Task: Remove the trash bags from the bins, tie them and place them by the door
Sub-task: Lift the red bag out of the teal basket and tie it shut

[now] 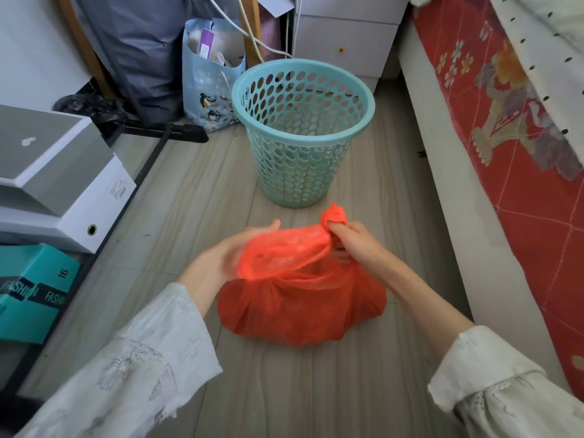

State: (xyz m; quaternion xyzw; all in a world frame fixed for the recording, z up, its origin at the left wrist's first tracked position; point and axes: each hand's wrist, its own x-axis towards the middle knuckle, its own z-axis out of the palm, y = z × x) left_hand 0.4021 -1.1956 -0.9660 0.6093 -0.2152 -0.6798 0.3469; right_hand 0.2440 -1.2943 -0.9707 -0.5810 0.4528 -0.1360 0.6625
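Item: red trash bag (300, 311), thin crinkly translucent film, bulging, on the floor (202, 191) before the emptied teal perforated bin (303, 134). Right hand (354, 245) grip pinching one twisted ear; left hand (234, 248) grip loosely curled round the other, looped. Advice: cross ears low, pull snug without tearing.

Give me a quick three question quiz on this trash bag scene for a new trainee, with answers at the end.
1. True or false: the red trash bag sits on the floor, outside the teal perforated bin.
2. Which hand pinches the bag's twisted end: A left hand, B right hand?
3. Fill in: the bin stands upright and holds no ____.

Key: 1 true. 2 B. 3 bag.
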